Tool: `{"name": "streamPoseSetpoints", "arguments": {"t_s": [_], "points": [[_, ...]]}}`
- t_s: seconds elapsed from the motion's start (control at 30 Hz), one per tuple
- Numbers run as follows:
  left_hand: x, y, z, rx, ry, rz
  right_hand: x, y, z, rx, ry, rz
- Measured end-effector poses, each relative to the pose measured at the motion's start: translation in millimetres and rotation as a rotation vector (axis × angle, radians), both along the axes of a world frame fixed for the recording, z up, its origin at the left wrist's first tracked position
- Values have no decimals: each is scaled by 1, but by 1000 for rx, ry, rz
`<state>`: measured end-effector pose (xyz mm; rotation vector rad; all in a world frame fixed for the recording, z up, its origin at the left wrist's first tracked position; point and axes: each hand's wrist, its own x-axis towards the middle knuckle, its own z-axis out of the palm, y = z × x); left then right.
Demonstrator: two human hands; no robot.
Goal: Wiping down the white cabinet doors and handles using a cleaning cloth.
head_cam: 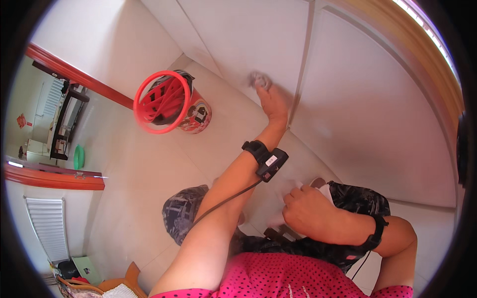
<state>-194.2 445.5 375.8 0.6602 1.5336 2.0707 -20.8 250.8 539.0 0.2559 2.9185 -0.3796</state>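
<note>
My left hand [275,103] reaches forward against the lower part of a white panel [257,41]. Its fingers are closed on a small grey crumpled wad [259,79], blurred, so its material is unclear. Close to my right knee, my right hand [311,214] grips a pale cloth [325,193], part of which hangs blurred below the fingers. A black strap with a small box [272,165] and a cable is fastened round my left forearm. Another black strap [377,232] circles my right wrist.
A red printed bin [199,115] with a black liner and a red ring rim [161,131] stands on the tiled floor left of the panel. Farther left is a red-framed doorway [89,85], with a green basin [79,157] beyond. An orange-brown wooden chair [130,277] is at lower left.
</note>
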Motion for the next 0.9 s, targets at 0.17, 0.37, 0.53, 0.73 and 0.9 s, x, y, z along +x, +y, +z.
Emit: {"name": "streamPoseSetpoints", "arguments": {"t_s": [0.17,0.37,0.53,0.73,0.9], "points": [[-21,-5,-95,-265,-287,-110,-15,12,-2,-70,-18,-14],[-14,-31,-156,-411,-748,-275,-35,20,-9,-115,-55,41],[-1,-19,-86,-305,-454,-110,-34,27,-15,-124,-81,51],[2,-42,162,265,-129,-305,-25,38,-13,-94,58,53],[13,-29,216,532,891,130,-24,23,2,-126,24,44]]}}
